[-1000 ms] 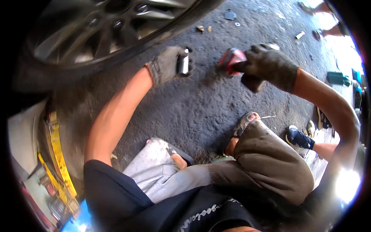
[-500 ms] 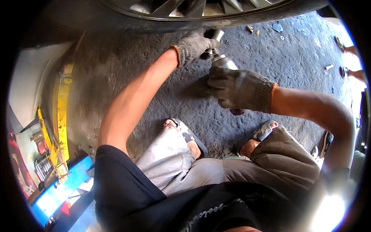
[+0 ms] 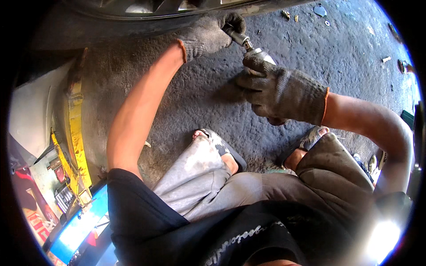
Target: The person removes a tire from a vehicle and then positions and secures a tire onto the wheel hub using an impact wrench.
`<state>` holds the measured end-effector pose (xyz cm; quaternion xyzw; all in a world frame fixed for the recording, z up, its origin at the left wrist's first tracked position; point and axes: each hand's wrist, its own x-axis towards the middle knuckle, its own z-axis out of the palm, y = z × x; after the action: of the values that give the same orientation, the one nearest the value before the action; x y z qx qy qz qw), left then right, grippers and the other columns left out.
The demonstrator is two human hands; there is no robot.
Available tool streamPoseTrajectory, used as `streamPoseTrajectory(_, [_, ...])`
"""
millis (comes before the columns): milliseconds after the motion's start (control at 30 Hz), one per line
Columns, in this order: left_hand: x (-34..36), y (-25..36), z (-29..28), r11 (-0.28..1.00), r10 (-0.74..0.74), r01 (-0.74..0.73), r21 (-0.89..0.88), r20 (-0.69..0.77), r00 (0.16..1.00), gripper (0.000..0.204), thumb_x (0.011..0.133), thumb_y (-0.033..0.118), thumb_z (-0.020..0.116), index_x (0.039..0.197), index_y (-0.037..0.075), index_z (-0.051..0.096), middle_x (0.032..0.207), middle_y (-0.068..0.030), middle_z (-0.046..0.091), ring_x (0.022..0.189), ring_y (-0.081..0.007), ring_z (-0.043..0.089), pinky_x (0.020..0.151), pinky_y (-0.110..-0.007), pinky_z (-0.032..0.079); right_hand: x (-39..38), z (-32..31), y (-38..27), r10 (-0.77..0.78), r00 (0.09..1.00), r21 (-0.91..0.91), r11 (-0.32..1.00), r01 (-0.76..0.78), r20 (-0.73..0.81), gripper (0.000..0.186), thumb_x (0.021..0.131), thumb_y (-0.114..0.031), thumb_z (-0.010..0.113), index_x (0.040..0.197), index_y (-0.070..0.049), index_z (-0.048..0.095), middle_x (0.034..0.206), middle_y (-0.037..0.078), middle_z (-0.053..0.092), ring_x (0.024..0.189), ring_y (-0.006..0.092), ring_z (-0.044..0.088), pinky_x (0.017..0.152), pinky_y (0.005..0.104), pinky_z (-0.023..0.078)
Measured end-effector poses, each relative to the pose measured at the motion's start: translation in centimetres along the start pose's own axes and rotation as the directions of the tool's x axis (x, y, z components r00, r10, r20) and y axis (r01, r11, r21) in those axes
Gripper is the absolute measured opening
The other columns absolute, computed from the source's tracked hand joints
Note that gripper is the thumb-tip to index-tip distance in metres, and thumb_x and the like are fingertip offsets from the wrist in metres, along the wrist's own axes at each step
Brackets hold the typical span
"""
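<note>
My gloved left hand (image 3: 206, 37), just below the car wheel (image 3: 177, 9), grips a silver cylindrical socket (image 3: 239, 37), its fingers curled around the upper end. The socket's lower end meets the square drive of a power wrench (image 3: 262, 57); whether it is fully seated I cannot tell. Wrapped around that wrench is my gloved right hand (image 3: 286, 93), which hides most of the tool's body. Both hands are over dark, rough ground (image 3: 199, 93), in front of my bent knees and sandaled feet.
Yellow metal bars (image 3: 77, 137) and a blue panel (image 3: 88, 217) stand at the left, beside a pale curved panel (image 3: 33, 115). Small scraps and a washer (image 3: 327, 23) lie near the tire. Other people's feet (image 3: 404, 66) show at the right rim.
My hands have come together, so socket and wrench drive now meet. Over the last half second the left hand moved up toward the tire. The wheel sits higher in view than a second ago.
</note>
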<state>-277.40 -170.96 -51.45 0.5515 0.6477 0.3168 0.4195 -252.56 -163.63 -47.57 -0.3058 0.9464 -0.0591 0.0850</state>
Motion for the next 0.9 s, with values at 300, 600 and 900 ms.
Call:
streamPoseTrajectory(300, [2.0, 6.9, -1.5, 0.868, -0.182, 0.071, 0.492, 0.181, 0.967, 0.014, 0.073, 0.000, 0.059, 0.084, 0.008, 0.064, 0.077, -0.0026, 0.062, 0.071, -0.0132, 0.056, 0.064, -0.034, 0.045, 0.0, 2.8, -0.3, 0.107, 0.966, 0.079, 0.993, -0.091, -0.234, 0.031, 0.083, -0.010, 0.070, 0.114, -0.010, 0.069, 0.132, 0.005, 0.060, 0.117, 0.0211, 0.062, 0.096, 0.0332, 0.057])
streamPoseTrajectory(600, [3.1, 6.1, -1.8, 0.541, -0.328, -0.224, 0.811, 0.448, 0.831, 0.024, 0.085, 0.019, 0.059, 0.099, 0.006, 0.074, 0.087, -0.0095, 0.072, 0.081, -0.0185, 0.067, 0.074, -0.038, 0.053, -2.8, 0.1, 1.7, -0.041, 0.882, -0.015, 0.999, 0.038, -0.470, 0.049, 0.080, -0.010, 0.075, 0.127, -0.014, 0.064, 0.139, 0.007, 0.058, 0.133, 0.0309, 0.053, 0.109, 0.0440, 0.050])
streamPoseTrajectory(900, [4.0, 3.7, -4.1, 0.745, 0.019, -0.339, 0.574, 0.490, 0.872, 0.023, 0.083, 0.026, 0.070, 0.098, 0.010, 0.067, 0.081, -0.0040, 0.063, 0.073, -0.0161, 0.060, 0.064, -0.031, 0.049, -1.6, 14.6, -5.5, 0.802, 0.532, 0.848, 0.460, -0.263, -0.270, 0.063, 0.078, -0.031, 0.084, 0.133, -0.010, 0.060, 0.125, 0.020, 0.061, 0.120, 0.0361, 0.056, 0.102, 0.0463, 0.046])
